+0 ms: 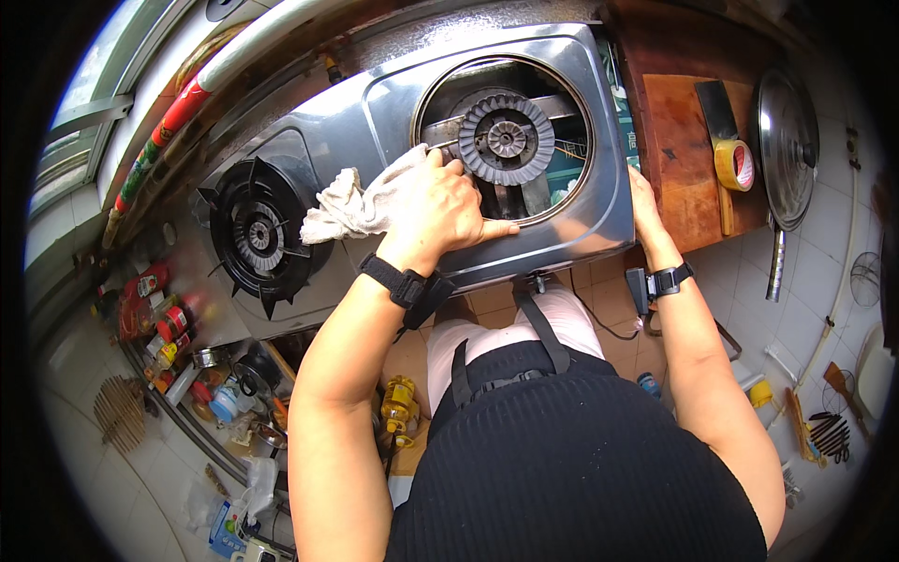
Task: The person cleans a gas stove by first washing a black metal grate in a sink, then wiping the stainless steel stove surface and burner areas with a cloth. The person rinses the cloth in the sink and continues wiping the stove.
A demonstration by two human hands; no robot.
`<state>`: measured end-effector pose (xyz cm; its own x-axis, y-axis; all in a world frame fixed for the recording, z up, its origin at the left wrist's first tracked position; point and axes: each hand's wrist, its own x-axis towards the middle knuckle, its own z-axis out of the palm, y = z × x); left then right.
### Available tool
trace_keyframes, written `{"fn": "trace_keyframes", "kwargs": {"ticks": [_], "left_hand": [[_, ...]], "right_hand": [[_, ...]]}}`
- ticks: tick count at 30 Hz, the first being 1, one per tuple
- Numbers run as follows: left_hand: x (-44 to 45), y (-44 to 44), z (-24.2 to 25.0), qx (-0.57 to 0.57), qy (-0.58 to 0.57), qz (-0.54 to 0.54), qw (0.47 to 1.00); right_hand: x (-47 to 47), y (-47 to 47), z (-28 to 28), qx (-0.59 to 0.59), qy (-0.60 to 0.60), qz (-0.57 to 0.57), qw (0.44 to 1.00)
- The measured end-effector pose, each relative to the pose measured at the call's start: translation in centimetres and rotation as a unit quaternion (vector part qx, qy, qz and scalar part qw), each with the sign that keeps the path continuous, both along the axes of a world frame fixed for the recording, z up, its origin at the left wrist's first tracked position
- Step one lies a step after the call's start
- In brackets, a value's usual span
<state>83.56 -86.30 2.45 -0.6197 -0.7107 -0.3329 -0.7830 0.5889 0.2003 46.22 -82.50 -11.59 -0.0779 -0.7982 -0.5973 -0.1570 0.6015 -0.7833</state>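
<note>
A two-burner gas stove (393, 70) with a shiny dark top lies before me. My left hand (439, 204) holds a crumpled whitish cloth (358, 204) against the top, its thumb stretched along the rim of the right burner opening. Inside that round opening sits a bare burner head (506, 139), with metal strips and green printed material visible below. At the stove's right side edge, my right hand (642, 204) grips the side, its fingers partly hidden. The left burner (258, 235) carries a black pan support with pointed prongs.
Right of the stove, a wooden board (678, 147) bears a cleaver (716, 112) and a yellow tape roll (733, 165). Beyond stands a pan lid (786, 151). Bottles and jars (168, 323) crowd the left. An oil bottle (399, 400) stands below the counter.
</note>
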Motion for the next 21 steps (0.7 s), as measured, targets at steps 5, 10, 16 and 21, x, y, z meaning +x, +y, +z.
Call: {"fn": "trace_keyframes", "kwargs": {"ticks": [5, 10, 16, 21], "left_hand": [[-0.3, -0.5, 0.1, 0.028, -0.025, -0.011, 0.999], [-0.6, -1.1, 0.2, 0.113, -0.056, -0.006, 0.992], [-1.1, -1.6, 0.2, 0.166, -0.091, -0.027, 0.982], [-1.1, -1.4, 0.1, 0.13, -0.097, -0.036, 0.986]], "right_hand": [[0.2, 0.0, 0.6, -0.018, 0.068, 0.033, 0.997], [0.5, -0.1, 1.3, -0.03, 0.122, 0.07, 0.99], [0.3, -0.1, 0.5, -0.032, 0.076, 0.045, 0.996], [0.5, 0.1, 0.5, -0.037, 0.065, 0.037, 0.997]]}}
